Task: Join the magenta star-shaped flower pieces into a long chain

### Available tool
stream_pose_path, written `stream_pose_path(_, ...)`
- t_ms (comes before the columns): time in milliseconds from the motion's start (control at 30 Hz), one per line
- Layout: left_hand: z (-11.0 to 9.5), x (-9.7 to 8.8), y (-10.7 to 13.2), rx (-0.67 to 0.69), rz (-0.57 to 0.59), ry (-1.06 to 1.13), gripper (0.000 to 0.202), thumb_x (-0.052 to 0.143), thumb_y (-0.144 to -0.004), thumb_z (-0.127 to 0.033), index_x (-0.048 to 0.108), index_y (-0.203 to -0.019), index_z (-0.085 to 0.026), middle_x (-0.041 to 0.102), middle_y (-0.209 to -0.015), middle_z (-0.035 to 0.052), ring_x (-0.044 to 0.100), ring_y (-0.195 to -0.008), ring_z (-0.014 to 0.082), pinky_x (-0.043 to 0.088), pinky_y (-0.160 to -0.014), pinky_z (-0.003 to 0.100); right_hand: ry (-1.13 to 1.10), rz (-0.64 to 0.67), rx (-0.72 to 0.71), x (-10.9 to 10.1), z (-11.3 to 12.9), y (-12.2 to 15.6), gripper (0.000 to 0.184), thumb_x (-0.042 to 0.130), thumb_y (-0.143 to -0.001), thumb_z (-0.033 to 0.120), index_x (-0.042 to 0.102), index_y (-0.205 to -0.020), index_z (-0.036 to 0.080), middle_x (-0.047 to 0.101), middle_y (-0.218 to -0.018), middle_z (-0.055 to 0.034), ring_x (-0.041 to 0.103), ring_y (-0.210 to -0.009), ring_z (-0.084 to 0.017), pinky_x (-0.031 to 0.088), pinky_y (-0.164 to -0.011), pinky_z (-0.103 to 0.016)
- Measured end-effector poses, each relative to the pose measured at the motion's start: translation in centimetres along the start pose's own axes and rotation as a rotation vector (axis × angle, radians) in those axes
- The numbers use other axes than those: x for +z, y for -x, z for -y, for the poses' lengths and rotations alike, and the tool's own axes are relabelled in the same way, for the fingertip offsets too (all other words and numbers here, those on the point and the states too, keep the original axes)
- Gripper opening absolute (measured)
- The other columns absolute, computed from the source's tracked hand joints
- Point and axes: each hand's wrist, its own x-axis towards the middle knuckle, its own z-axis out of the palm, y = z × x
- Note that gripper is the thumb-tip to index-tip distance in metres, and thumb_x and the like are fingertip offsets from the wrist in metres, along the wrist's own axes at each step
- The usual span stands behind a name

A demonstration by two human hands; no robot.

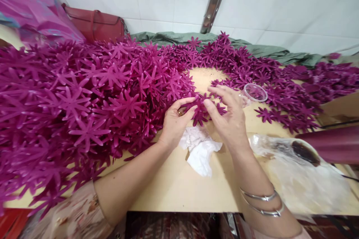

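Note:
A small magenta star-shaped flower piece (200, 111) with several narrow petals sits between my two hands, above the table. My left hand (176, 119) pinches its left edge between thumb and forefinger; a ring shows on one finger. On the other side, my right hand (229, 114) has its thumb and fingers apart, with the thumb tip at the flower's right edge. Whether that thumb presses on it, I cannot tell. Just below lies a crumpled white tissue (200, 153). More magenta flower pieces (220, 108) lie partly hidden behind my right hand.
A large heap of magenta flowers (89, 101) fills the left side. Loose flower pieces (280, 97) spread along the back and right, near a clear round plastic lid (255, 92). At right is a plastic bag (303, 179) beside a dark-stained cup (306, 152). A red handbag (97, 24) stands behind.

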Motion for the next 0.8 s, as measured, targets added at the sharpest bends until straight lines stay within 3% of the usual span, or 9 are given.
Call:
stream_pose_path(100,0.1,0.0,0.0,-0.006,-0.004,0.007,0.032,0.085,-0.073,-0.023,0.073,-0.103,-0.019,0.077,-0.103,0.0026,0.070,-0.093,0.0154,0.056,-0.095,0.034,0.000,0.090,-0.065,0.3,0.4,0.1,0.021,0.072,-0.090,0.044,0.077,-0.105,0.030,0.068,-0.130,-0.0080,0.056,-0.131,-0.030,0.037,-0.116,-0.055)
stream_pose_path(200,0.2,-0.1,0.0,0.007,-0.017,-0.006,0.026,0.080,-0.080,-0.024,0.072,-0.104,-0.019,0.076,-0.102,0.0028,0.069,-0.092,0.0142,0.056,-0.093,0.032,0.004,0.002,-0.041,0.0,0.1,0.0,0.013,0.066,-0.095,0.035,0.075,-0.093,0.026,0.073,-0.120,-0.0071,0.062,-0.122,-0.029,0.040,-0.114,-0.054)
stream_pose_path(333,0.4,-0.2,0.0,0.028,-0.017,-0.007,0.022,0.068,-0.090,-0.021,0.072,-0.112,-0.020,0.074,-0.107,0.0032,0.067,-0.092,0.0123,0.055,-0.092,0.030,0.094,-0.152,0.034,-0.6,-0.9,-0.3,0.018,0.064,-0.093,0.028,0.074,-0.108,0.024,0.073,-0.119,-0.0102,0.062,-0.122,-0.030,0.040,-0.112,-0.056)
stream_pose_path(500,0.2,-0.1,0.0,0.024,-0.010,0.024,0.031,0.071,-0.086,-0.015,0.068,-0.116,-0.022,0.072,-0.100,0.0008,0.065,-0.086,0.0100,0.055,-0.081,0.024,0.041,-0.060,0.028,-0.1,-0.6,-0.1,0.019,0.066,-0.093,0.030,0.075,-0.109,0.024,0.073,-0.121,-0.0101,0.062,-0.124,-0.028,0.040,-0.114,-0.053)
stream_pose_path(567,0.1,0.0,0.1,0.009,-0.010,0.032,0.039,0.073,-0.085,-0.015,0.064,-0.121,-0.023,0.072,-0.097,0.0005,0.067,-0.088,0.0115,0.056,-0.082,0.025,-0.059,0.021,0.088,0.4,-0.3,0.1,0.021,0.069,-0.092,0.033,0.074,-0.111,0.024,0.074,-0.117,-0.0089,0.065,-0.115,-0.026,0.046,-0.108,-0.049)
stream_pose_path(667,0.1,0.1,0.0,-0.011,-0.008,0.019,0.048,0.077,-0.081,-0.016,0.060,-0.126,-0.024,0.073,-0.096,0.0005,0.068,-0.090,0.0129,0.056,-0.085,0.027,-0.325,0.096,0.283,0.9,-0.2,0.3,0.025,0.074,-0.087,0.033,0.072,-0.110,0.022,0.075,-0.102,-0.0054,0.068,-0.089,-0.020,0.055,-0.086,-0.038)
stream_pose_path(800,0.2,0.0,-0.1,-0.014,0.017,0.014,0.042,0.081,-0.080,-0.022,0.064,-0.119,-0.020,0.071,-0.087,-0.0006,0.067,-0.082,0.0116,0.055,-0.084,0.028,-0.531,0.083,0.406,1.0,-0.3,0.3,0.017,0.078,-0.080,0.030,0.068,-0.090,0.021,0.068,-0.081,0.0006,0.061,-0.071,-0.014,0.051,-0.069,-0.029)
